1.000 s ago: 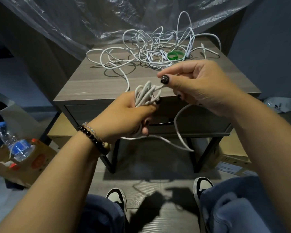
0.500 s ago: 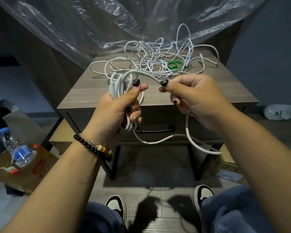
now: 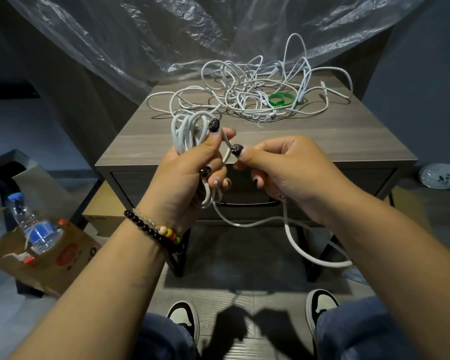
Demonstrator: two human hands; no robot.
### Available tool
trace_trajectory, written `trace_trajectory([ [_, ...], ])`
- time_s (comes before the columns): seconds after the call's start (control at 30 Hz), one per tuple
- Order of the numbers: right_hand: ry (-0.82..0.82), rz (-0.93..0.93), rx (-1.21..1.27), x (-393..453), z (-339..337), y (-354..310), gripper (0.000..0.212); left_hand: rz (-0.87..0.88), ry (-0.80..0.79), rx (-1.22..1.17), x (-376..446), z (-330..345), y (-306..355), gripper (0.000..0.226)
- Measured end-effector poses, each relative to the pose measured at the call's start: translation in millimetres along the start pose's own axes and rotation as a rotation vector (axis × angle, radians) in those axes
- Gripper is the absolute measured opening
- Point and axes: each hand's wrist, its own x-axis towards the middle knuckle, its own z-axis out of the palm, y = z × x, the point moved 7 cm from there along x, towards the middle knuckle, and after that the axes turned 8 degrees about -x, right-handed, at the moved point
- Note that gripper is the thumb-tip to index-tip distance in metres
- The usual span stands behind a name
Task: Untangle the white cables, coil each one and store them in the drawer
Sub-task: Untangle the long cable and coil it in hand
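My left hand (image 3: 185, 175) grips a coil of white cable (image 3: 186, 131) with several loops standing up above the fist. My right hand (image 3: 283, 170) pinches the same cable's free strand between thumb and forefinger, close beside the left thumb. The loose tail (image 3: 294, 242) hangs down in a loop under my right wrist. A tangle of white cables (image 3: 255, 94) lies on the far part of the wooden side table (image 3: 335, 141). The drawer (image 3: 348, 183) in the table's front is closed behind my hands.
A green ring (image 3: 281, 99) lies in the tangle. Clear plastic sheeting (image 3: 192, 29) hangs behind the table. On the floor at left a cardboard box (image 3: 47, 255) holds a water bottle (image 3: 34, 227). A white bag (image 3: 442, 176) lies at far right. My shoes (image 3: 185, 318) are below.
My left hand has turned the coil upright and lifted it. My right hand has moved left and down, close to the left thumb, and the hanging tail has swung right.
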Motion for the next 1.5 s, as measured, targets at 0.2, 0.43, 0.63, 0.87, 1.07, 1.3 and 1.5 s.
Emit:
trace_trajectory([
  [0.2,-0.057,-0.003,0.055,2,9,3,0.028,0.104,0.156,-0.074,12,-17,5,0.022],
  [0.43,-0.057,0.05,0.113,6,8,12,0.022,0.071,0.26,-0.195,34,-28,-1,0.023],
  [0.63,-0.167,0.171,0.076,5,20,27,0.028,0.194,0.412,-0.318,43,-44,11,0.026],
  [0.87,-0.356,0.064,-0.177,-5,29,16,0.026,0.216,0.495,-0.191,38,-55,13,0.025],
  [1.07,-0.528,0.034,-0.287,-13,29,10,0.025,0.212,0.549,-0.365,33,-56,16,0.023],
  [1.3,-0.71,0.056,-0.362,-17,32,17,0.025,0.099,0.398,-0.575,35,-47,12,0.037],
  [1.5,-0.75,0.119,-0.317,-22,39,24,0.029,0.14,0.388,-0.77,28,-66,37,0.04],
])
